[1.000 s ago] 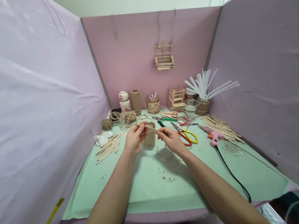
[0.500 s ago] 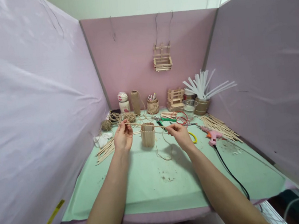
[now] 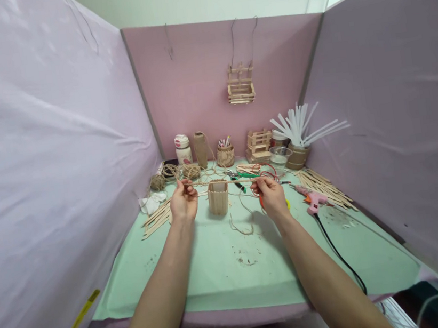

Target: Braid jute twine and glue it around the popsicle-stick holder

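Observation:
A small cup of upright wooden sticks (image 3: 218, 197) stands on the green mat (image 3: 225, 271). My left hand (image 3: 184, 203) is left of it, fingers pinched on a length of jute twine (image 3: 223, 182). My right hand (image 3: 270, 195) is right of the cup and pinches the same twine. The twine runs taut between both hands, just above the cup's rim. A loose end of it curls on the mat (image 3: 242, 228) in front of the cup.
Craft sticks lie at the left (image 3: 157, 219) and right (image 3: 324, 182). A pink glue gun (image 3: 315, 201) with a black cord, scissors, pliers, twine balls (image 3: 157, 182), jars, a white stick bundle (image 3: 298, 124) and stick crates line the back. Purple partitions close three sides.
Both hands moved apart from the cup, left going left, right going right, drawing the twine out straight between them. The cup now stands alone on the mat.

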### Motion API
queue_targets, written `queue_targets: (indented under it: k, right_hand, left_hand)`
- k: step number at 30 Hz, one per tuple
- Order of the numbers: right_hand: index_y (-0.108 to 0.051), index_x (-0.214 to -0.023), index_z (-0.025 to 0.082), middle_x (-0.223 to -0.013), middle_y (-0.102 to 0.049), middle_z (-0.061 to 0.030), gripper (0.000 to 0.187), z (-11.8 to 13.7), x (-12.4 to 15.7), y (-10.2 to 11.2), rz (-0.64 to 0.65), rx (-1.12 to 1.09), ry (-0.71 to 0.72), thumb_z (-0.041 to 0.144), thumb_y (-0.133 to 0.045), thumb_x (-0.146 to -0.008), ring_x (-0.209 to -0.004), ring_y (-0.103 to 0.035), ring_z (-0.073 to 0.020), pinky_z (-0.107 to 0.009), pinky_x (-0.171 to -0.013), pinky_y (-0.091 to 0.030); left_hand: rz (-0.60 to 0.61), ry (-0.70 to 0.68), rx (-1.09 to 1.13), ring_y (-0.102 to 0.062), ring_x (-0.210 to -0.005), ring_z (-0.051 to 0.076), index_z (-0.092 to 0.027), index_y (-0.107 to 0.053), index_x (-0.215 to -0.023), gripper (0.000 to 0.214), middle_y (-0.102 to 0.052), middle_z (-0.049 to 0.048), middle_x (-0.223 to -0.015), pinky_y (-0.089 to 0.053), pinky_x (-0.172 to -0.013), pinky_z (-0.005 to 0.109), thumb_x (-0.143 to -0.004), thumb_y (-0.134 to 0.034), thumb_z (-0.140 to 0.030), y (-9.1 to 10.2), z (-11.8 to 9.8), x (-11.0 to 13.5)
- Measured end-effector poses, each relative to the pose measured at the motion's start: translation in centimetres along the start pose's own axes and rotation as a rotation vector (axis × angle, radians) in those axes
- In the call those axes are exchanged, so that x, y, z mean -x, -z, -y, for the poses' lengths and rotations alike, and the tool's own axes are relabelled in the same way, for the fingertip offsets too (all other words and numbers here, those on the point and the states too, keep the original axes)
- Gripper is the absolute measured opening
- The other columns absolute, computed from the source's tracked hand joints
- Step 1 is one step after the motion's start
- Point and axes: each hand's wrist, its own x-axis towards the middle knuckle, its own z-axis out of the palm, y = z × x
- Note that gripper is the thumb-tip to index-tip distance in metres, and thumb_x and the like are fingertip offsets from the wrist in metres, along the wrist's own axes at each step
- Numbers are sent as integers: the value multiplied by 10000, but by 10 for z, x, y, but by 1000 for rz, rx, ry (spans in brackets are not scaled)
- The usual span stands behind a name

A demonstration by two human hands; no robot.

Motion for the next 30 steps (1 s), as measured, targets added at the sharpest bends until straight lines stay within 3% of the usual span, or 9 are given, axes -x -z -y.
queue_targets:
  k: [5,12,15,23,27,30]
  right_hand:
    - [-590,-715,213,-631,-564,8,288,8,0,5,126,-128,-78,478,-697,-678,-571,-476,-112,-270,-577,-410]
    - [-529,-766,243,-871,-651,-5,316,5,9,-4,268,-257,-302,504,-690,-692,-711,-566,-135,-273,-605,-459]
    - [-510,-781,249,-872,-665,-8,328,-1,11,-8,309,-252,-349,522,-675,-707,-709,-579,-142,-274,-584,-455]
    - [-519,-754,234,-874,-671,-31,355,-22,2,-8,222,-192,-344,537,-688,-680,-705,-580,-144,-272,-590,-472]
    - [-481,-750,244,-981,-684,-33,335,-31,-4,-18,158,-274,-373,513,-674,-698,-841,-628,-182,-327,-705,-507]
    - [-443,-754,244,-987,-699,-26,321,-35,-9,-30,142,-396,-394,476,-663,-726,-902,-647,-192,-348,-766,-500]
  left_hand:
    - [131,312,-152,-461,-453,9,-104,-583,-777,159,-524,-12,-611,-386,-433,97,-885,-531,-209,3,-13,-1]
    - [116,383,-418,-402,-369,18,-128,-542,-742,172,-479,-45,-537,-339,-374,116,-865,-552,-248,14,-14,-8]
    - [100,344,-492,-378,-357,20,-134,-533,-727,187,-457,-56,-511,-315,-372,119,-847,-571,-273,18,-7,-10]
    - [-2,185,-496,-348,-370,16,-141,-517,-701,220,-451,-62,-513,-291,-407,122,-846,-564,-298,22,8,-16]
    - [-69,119,-460,-493,-473,40,-151,-490,-675,258,-548,-32,-576,-379,-507,147,-879,-510,-308,19,16,-18]
    - [-29,91,-424,-627,-671,96,-162,-465,-680,274,-662,18,-738,-457,-646,218,-879,-503,-346,19,24,-21]
